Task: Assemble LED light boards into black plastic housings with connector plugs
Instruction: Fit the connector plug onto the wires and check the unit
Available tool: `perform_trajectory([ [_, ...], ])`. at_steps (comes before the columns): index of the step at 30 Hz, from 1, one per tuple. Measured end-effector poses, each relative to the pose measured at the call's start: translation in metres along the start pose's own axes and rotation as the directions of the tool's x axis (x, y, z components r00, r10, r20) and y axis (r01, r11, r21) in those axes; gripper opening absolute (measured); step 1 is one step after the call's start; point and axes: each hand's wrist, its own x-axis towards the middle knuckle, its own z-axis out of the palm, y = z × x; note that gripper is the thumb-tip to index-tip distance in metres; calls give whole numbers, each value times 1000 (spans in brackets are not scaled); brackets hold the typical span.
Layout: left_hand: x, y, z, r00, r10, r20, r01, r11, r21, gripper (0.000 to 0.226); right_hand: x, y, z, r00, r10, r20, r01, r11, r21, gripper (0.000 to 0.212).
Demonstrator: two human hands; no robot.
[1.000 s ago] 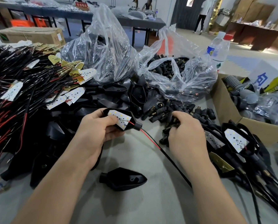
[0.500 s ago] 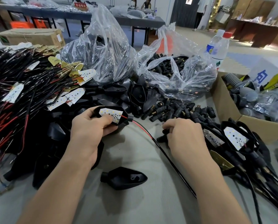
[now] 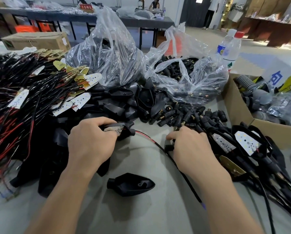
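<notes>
The left hand (image 3: 90, 142) and right hand (image 3: 192, 149) are bare. Both forearms (image 3: 60, 200) are bare too, right down to the frame's lower edge.

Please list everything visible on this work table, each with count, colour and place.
held housing: one, black, white LED board inside, centre left
empty housing: one, black, front centre
loose housings: many, black, behind the hands
connector plugs: many, black, centre right
plastic bags: two, clear, back centre
wired LED boards: many, white or gold, left
cardboard box: one, brown, right
bottles: two, clear, back right
left hand: one, grips held housing
right hand: one, on connector plugs, grip unclear
</notes>
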Motion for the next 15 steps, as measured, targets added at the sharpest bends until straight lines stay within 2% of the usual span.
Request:
perform_trajectory([
  [3,4,1,-4,993,-97,73,108,978,-177,40,4,2,0,989,61,-132,-51,996,77,33],
  [5,7,0,-3,980,-161,119,191,928,-320,39,6,2,0,946,150,-287,-66,957,284,28],
  [6,8,-1,-3,974,-181,134,220,897,-382,37,5,1,-1,913,214,-348,-45,898,437,26],
  [8,10,-2,0,967,-212,142,254,849,-464,32,3,-7,-5,858,365,-361,26,672,741,21],
  [10,14,-6,5,963,-234,134,269,812,-517,30,0,-15,-11,864,439,-245,123,288,950,19],
  [12,15,-6,8,960,-250,129,277,758,-590,27,-2,-21,-19,940,334,-72,123,-134,983,14],
  [13,15,-6,10,959,-250,130,275,735,-619,27,-3,-25,-22,973,230,17,49,-277,960,13],
  [14,14,-5,11,961,-242,133,270,721,-638,28,-4,-30,-22,987,116,107,-61,-348,936,13],
  [15,13,-4,13,964,-228,140,263,711,-652,28,-5,-35,-22,981,11,193,-178,-347,921,16],
])
